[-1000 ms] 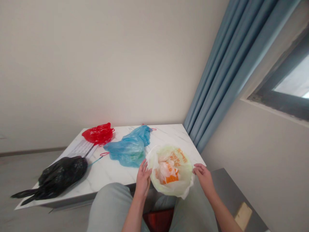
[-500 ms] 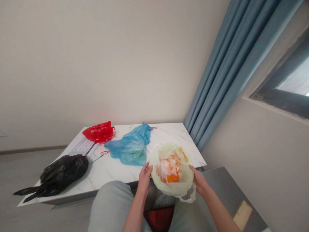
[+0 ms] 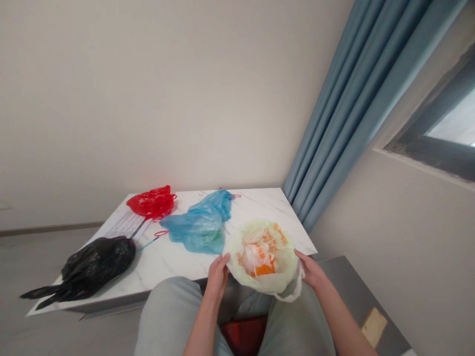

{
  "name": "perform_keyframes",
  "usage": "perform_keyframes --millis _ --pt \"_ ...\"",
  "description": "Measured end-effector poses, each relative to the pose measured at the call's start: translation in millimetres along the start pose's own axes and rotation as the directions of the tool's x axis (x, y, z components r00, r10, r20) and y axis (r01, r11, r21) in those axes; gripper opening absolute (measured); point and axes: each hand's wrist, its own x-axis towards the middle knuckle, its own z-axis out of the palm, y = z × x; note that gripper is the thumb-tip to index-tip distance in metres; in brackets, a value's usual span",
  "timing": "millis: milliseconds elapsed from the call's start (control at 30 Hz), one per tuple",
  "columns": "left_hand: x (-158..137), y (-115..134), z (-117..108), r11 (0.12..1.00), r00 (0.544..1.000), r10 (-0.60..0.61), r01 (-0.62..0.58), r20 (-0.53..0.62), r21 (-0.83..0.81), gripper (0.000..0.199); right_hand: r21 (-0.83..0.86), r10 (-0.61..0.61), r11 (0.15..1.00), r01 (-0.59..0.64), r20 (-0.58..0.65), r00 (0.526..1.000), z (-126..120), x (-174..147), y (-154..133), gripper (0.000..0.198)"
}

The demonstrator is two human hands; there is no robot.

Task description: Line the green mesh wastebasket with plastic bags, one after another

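A pale yellow-green plastic bag (image 3: 285,277) hangs wide-mouthed between my hands, above my lap at the table's front edge. Inside it lies a crumpled white plastic bag with orange print (image 3: 261,259). My left hand (image 3: 218,272) pinches the rim on the left side, thumb on top. On the opposite side my right hand (image 3: 310,269) grips the rim, its fingers partly hidden behind the plastic. One loose handle loop droops at the bag's lower right. Left of the bag, a blue plastic bag (image 3: 202,222) lies on the white marbled table (image 3: 170,267).
A red plastic bag (image 3: 154,202) sits at the table's back left, near a printed sheet (image 3: 124,225). The knotted black bag (image 3: 98,269) overhangs the left end. A grey cabinet (image 3: 341,277) stands at right, below a blue curtain (image 3: 334,109).
The open bag has shifted slightly left and its mouth is pulled a little wider. Both hands stay on its rim.
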Motion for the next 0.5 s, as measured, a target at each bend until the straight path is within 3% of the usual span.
perform_keyframes --millis 100,167,233,333,500 --pt "-1.6 4.3 -0.6 0.998 0.999 0.043 -0.043 0.001 -0.042 0.034 -0.076 -0.151 0.987 0.139 -0.168 0.974 0.6 3.6 -6.3 0.043" --pt "-3.0 4.5 -0.7 0.997 0.997 0.059 -0.058 0.038 -0.048 0.034 -0.207 -0.285 0.951 0.230 -0.300 0.910 2.9 5.7 -11.4 0.048" --pt "-4.9 3.9 0.2 0.998 0.995 0.054 -0.051 0.082 -0.035 0.034 -0.368 -0.410 0.888 0.277 -0.356 0.840 8.0 7.1 -16.7 0.049" --pt "-8.4 3.5 3.9 0.999 0.992 0.035 -0.032 0.123 -0.021 0.035 -0.510 -0.511 0.799 0.318 -0.298 0.806 21.4 8.2 -23.3 0.048" --pt "-12.5 5.1 10.3 0.999 0.988 0.047 -0.042 0.150 -0.030 0.037 -0.498 -0.547 0.759 0.420 -0.137 0.826 44.6 15.4 -25.6 0.047"
